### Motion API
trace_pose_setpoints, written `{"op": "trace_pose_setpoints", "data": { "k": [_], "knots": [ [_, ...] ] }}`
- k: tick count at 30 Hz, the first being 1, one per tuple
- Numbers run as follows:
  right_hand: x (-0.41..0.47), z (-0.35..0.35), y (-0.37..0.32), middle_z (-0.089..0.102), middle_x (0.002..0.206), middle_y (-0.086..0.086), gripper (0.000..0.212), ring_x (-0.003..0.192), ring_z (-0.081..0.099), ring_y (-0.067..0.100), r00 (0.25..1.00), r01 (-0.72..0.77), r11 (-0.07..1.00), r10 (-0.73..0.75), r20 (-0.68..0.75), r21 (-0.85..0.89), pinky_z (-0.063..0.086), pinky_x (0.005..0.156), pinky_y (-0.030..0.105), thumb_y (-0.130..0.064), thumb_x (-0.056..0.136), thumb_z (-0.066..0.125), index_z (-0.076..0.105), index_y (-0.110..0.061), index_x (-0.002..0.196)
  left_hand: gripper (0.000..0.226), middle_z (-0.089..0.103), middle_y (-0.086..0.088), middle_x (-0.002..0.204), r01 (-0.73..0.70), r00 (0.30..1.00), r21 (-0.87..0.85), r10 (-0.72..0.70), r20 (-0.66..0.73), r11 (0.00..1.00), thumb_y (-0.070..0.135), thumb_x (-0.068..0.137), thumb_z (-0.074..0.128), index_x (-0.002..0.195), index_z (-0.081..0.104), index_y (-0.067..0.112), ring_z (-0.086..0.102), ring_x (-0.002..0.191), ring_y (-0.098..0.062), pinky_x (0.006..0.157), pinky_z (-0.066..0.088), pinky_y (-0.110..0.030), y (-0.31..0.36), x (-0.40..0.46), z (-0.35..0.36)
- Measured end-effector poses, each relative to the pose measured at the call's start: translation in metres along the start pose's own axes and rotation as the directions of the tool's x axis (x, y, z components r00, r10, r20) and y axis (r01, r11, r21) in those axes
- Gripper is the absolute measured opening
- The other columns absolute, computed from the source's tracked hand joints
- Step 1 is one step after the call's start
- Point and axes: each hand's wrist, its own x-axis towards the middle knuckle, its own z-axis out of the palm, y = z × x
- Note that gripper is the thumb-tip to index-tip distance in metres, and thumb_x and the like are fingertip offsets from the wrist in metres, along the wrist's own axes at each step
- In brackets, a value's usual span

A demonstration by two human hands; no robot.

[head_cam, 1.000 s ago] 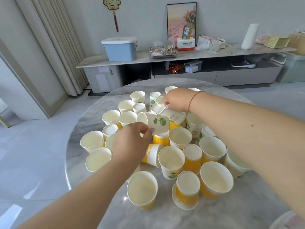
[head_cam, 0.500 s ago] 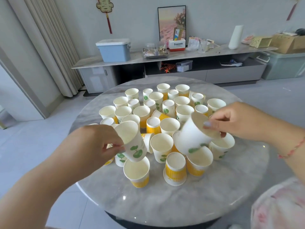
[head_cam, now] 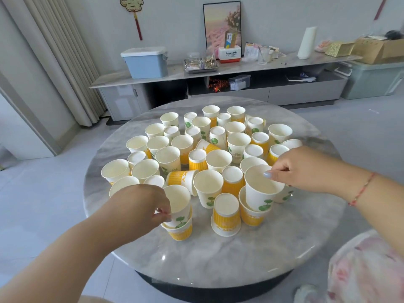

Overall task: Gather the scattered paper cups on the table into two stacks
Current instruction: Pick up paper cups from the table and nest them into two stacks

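Observation:
Several white and yellow paper cups point(head_cam: 218, 159) crowd the round marble table point(head_cam: 218, 256), some upright, some upside down, one or two on their sides. My left hand point(head_cam: 140, 206) pinches a white cup with a green tree print point(head_cam: 179, 206), which sits inside a yellow cup point(head_cam: 181, 232) near the front left. My right hand point(head_cam: 306, 169) grips the rim of another white tree-print cup point(head_cam: 260, 189), which is nested in a yellow cup point(head_cam: 249, 215) at the front right. An upside-down yellow cup point(head_cam: 226, 215) stands between the two pairs.
A low marble-topped cabinet point(head_cam: 218, 68) runs along the far wall with a blue bin point(head_cam: 145, 62), a tray, a framed picture and boxes on it. Curtains hang at the left. The table's near edge point(head_cam: 207, 283) is close to my lap.
Both hands have come down and forward, each setting its tilted white cup upright into a yellow cup at the front of the table. The view has pulled back a little.

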Motion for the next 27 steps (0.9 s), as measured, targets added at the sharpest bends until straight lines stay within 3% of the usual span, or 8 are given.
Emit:
{"op": "trace_pose_setpoints", "data": {
  "k": [2, 4, 7, 11, 14, 18, 22, 27],
  "knots": [
    [0.002, 0.005, -0.001, 0.035, 0.052, -0.002, 0.046, 0.048, 0.031, 0.013, 0.999, 0.01, 1.0, -0.01, 0.045, -0.002, 0.023, 0.049, 0.024, -0.052, 0.089, 0.045, 0.043, -0.018, 0.057, 0.025, 0.047, 0.028, 0.072, 0.033, 0.999, -0.011, -0.033, 0.031, 0.999, 0.053, 0.079, 0.063, 0.092, 0.069, 0.033, 0.044, 0.064, 0.008, 0.057, 0.031, -0.01, 0.0, 0.001, 0.004],
    [0.001, 0.008, -0.004, 0.051, 0.063, -0.011, 0.036, 0.057, 0.047, 0.004, 0.998, -0.005, 1.0, 0.005, 0.058, 0.011, 0.034, 0.054, 0.02, -0.059, 0.084, 0.049, 0.062, -0.026, 0.087, 0.039, 0.047, 0.031, 0.078, 0.065, 0.998, -0.044, -0.065, 0.005, 0.997, 0.063, 0.069, 0.065, 0.1, 0.065, 0.039, 0.047, 0.067, 0.007, 0.057, 0.031, -0.011, 0.002, 0.002, 0.007],
    [0.002, 0.015, -0.009, 0.049, 0.1, -0.013, 0.058, 0.086, 0.055, 0.01, 0.999, 0.014, 0.999, -0.012, 0.031, -0.045, 0.045, 0.071, 0.027, -0.067, 0.072, 0.057, 0.045, -0.03, 0.115, 0.073, 0.051, 0.026, 0.104, 0.036, 0.994, -0.065, -0.042, -0.102, 0.997, 0.077, 0.052, 0.059, 0.116, 0.055, 0.044, 0.05, 0.092, 0.001, 0.072, 0.038, -0.015, 0.001, 0.004, 0.013],
    [0.007, 0.042, -0.019, 0.04, 0.13, -0.005, 0.09, 0.107, 0.056, 0.019, 0.991, 0.123, 0.967, -0.107, 0.082, -0.221, 0.048, 0.077, 0.031, -0.07, 0.064, 0.061, 0.024, -0.037, 0.139, 0.09, 0.049, 0.018, 0.125, 0.009, 0.999, -0.027, -0.009, -0.032, 1.0, 0.074, 0.052, 0.063, 0.132, 0.038, 0.042, 0.042, 0.117, -0.01, 0.094, 0.043, -0.03, 0.003, 0.009, 0.024],
    [0.012, 0.055, -0.024, 0.046, 0.122, -0.001, 0.085, 0.097, 0.059, 0.022, 0.983, 0.165, 0.935, -0.131, 0.127, -0.313, 0.047, 0.067, 0.031, -0.065, 0.067, 0.062, 0.024, -0.037, 0.138, 0.083, 0.049, 0.018, 0.128, 0.031, 0.999, -0.052, -0.03, 0.014, 0.998, 0.064, 0.059, 0.068, 0.132, 0.034, 0.046, 0.046, 0.117, -0.009, 0.092, 0.046, -0.029, 0.008, 0.011, 0.031],
    [0.008, 0.058, -0.024, 0.051, 0.119, 0.001, 0.078, 0.099, 0.059, 0.024, 0.978, 0.176, 0.946, -0.136, 0.16, -0.271, 0.052, 0.078, 0.038, -0.061, 0.064, 0.065, 0.034, -0.032, 0.129, 0.083, 0.046, 0.02, 0.133, 0.056, 0.998, -0.103, -0.053, 0.025, 0.993, 0.06, 0.061, 0.071, 0.133, 0.032, 0.046, 0.048, 0.119, -0.006, 0.092, 0.046, -0.026, 0.016, 0.01, 0.036],
    [-0.002, 0.056, -0.029, 0.052, 0.121, -0.002, 0.091, 0.11, 0.052, 0.021, 0.984, 0.171, 0.939, -0.146, 0.106, -0.3, 0.047, 0.089, 0.036, -0.076, 0.059, 0.059, 0.033, -0.03, 0.134, 0.091, 0.04, 0.022, 0.141, 0.041, 0.998, -0.119, -0.034, 0.062, 0.992, 0.069, 0.06, 0.068, 0.138, 0.027, 0.046, 0.04, 0.128, -0.006, 0.1, 0.039, -0.027, 0.028, 0.006, 0.034],
    [0.006, 0.054, -0.051, 0.058, 0.106, -0.004, 0.074, 0.102, 0.05, 0.02, 0.964, 0.203, 0.955, -0.234, -0.124, -0.218, 0.039, 0.088, 0.033, -0.079, 0.068, 0.044, 0.049, -0.022, 0.115, 0.047, 0.057, 0.008, 0.124, 0.123, 0.99, -0.299, -0.138, -0.029, 0.946, 0.058, 0.084, 0.05, 0.128, 0.048, 0.041, 0.051, 0.115, -0.014, 0.093, 0.044, -0.032, 0.028, 0.027, 0.023]
  ]
}}
